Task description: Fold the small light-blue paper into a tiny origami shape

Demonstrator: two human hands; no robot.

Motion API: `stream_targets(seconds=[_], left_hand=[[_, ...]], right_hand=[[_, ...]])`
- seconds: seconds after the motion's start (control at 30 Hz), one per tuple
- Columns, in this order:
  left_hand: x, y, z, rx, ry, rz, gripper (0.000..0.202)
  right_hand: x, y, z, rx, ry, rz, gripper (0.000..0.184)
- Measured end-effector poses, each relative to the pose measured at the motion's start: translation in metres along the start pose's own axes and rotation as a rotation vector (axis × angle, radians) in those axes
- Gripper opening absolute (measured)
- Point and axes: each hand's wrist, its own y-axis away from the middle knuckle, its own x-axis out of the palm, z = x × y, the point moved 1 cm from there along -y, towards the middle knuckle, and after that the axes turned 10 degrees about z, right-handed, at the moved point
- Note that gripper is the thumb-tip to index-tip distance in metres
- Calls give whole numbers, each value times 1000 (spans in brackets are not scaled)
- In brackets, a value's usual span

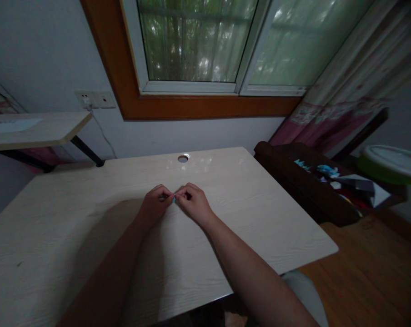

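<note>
My left hand (156,202) and my right hand (192,202) meet over the middle of the pale wood-grain desk (270,218). Between the fingertips of both is a tiny light-blue piece (174,199), mostly covered by the fingers. Its kind is too small to make out. Both hands are closed in a pinch, thumb against forefinger, with the tips almost touching each other.
A round cable hole (182,159) lies near the desk's back edge. At the left stands a raised shelf (55,131) on black legs. Beyond the right edge, a dark brown piece of furniture (283,181) bears blue scraps and folded paper (362,186), beside a green tub (379,168).
</note>
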Motion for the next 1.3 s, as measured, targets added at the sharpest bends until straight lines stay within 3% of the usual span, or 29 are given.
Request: stream_targets(seconds=[0.3, 0.67, 0.87, 1.3], left_hand=[[-2, -1, -4, -29, 40, -32, 12], [-2, -1, 0, -158, 137, -64, 12], [-1, -1, 1, -140, 192, -41, 13], [0, -1, 3, -145, 160, -32, 15]], right_hand=[[-2, -1, -1, 31, -19, 13, 8], [-7, -3, -8, 7, 19, -17, 9], [-7, -2, -6, -16, 33, -15, 18], [-5, -2, -5, -43, 43, 48, 13]])
